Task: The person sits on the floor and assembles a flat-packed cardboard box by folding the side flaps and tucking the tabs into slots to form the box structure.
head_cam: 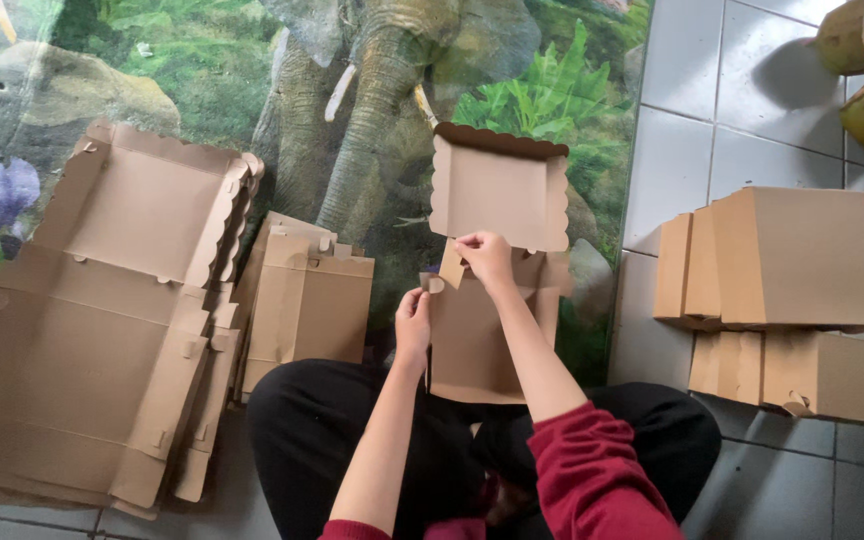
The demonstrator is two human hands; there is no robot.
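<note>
box: a half-folded brown cardboard box (495, 260) lies at frame centre, straight ahead of the seated person's knees, long axis running away from them, scalloped lid upright.
right hand: right hand (485, 256) pinches a side flap (451, 266), nearer the lid.
left hand: left hand (413, 318) grips the box's left edge.
around: flat blanks (102, 300) at left, finished boxes (792, 260) at right.

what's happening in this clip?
A person sits cross-legged on the floor, folding a flat brown cardboard box blank over their lap. The right hand pinches a small corner flap; the left hand grips the blank's left edge. The far panel with the scalloped edge already stands up. A stack of unfolded blanks lies to the left, a smaller pile beside it, and finished boxes sit on the tiles to the right.
</note>
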